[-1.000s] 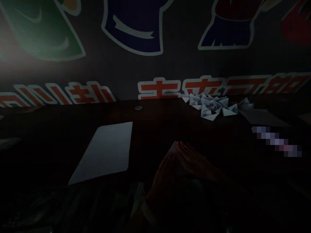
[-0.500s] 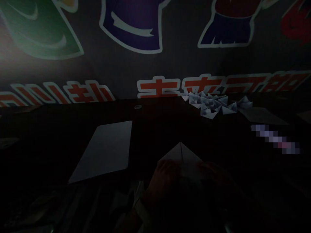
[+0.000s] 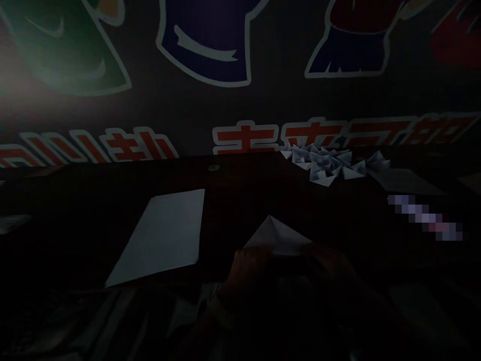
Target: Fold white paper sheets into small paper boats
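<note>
So this person's got a folded paper (image 3: 276,234) up in front of them, a white triangular peak pointing toward the back of the room, with a crease running down from the tip. The left hand (image 3: 251,265) has its lower left side and the right hand (image 3: 328,260) has its lower right, the two hands apart with the paper spanning between them. Honestly it's super dark down there, so you can't make out individual fingers, and the paper's bottom edge disappears behind the hands. Over to the left, a blank sheet (image 3: 161,236) lies at an angle on the dark worktop (image 3: 112,183), its right edge just beside the folded paper, with only a narrow dark gap between them. Up along the far edge of the worktop sits a heap of paper boats (image 3: 323,165), and just right of that is another flat sheet (image 3: 406,180), partly under the last boats. A pixelated patch (image 3: 426,218) covers something to the right. There's a small round disc (image 3: 214,168) near the back edge too, right below the wall (image 3: 210,110) with its cartoon figures and red lettering (image 3: 244,140).
</note>
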### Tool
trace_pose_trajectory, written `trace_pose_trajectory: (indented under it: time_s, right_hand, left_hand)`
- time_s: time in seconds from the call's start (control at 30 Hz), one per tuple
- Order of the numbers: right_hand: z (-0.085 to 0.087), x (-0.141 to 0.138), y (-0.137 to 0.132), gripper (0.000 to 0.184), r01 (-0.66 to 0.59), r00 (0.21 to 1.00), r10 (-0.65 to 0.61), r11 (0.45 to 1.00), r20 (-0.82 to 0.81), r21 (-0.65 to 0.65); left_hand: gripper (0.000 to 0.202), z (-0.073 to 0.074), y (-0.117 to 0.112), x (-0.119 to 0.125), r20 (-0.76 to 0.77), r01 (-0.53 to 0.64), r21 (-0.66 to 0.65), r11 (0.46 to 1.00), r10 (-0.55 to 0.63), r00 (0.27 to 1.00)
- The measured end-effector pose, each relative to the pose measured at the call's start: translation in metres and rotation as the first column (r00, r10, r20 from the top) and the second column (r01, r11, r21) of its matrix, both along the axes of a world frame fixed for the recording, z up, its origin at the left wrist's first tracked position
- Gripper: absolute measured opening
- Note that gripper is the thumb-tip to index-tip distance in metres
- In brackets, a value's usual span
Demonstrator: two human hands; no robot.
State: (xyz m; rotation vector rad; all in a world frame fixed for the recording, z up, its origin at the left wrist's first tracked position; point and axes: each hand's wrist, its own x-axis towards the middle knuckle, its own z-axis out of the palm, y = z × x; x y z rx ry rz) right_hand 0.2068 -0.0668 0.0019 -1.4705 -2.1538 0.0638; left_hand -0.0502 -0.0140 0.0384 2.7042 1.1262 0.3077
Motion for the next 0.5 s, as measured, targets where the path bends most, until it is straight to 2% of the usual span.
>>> trace_pose_trajectory:
  time_s: [0.13,0.23,0.37,0.5]
  right_hand:
    - [0.01,0.001,0.009,0.019,-0.04,0.992,0.029,0.996,-0.12,-0.083]
    - [0.012,0.003,0.017,0.019,-0.051,0.981,0.029,0.992,-0.189,-0.115]
    - [0.015,-0.001,0.023,0.017,-0.012,0.984,-0.012,0.992,-0.179,-0.129]
    - [0.016,-0.008,0.023,0.015,0.035,0.99,-0.046,0.996,-0.134,-0.085]
  left_hand:
    - [0.022,0.01,0.007,0.004,-0.029,-0.103,-0.067,0.992,0.102,0.994]
    - [0.022,0.017,0.006,0.006,-0.004,-0.146,-0.073,0.987,0.146,0.989]
    - [0.021,0.023,0.003,0.01,0.021,-0.171,-0.086,0.982,0.173,0.985]
    - [0.019,0.029,0.002,0.015,-0.013,-0.227,-0.132,0.965,0.227,0.974]
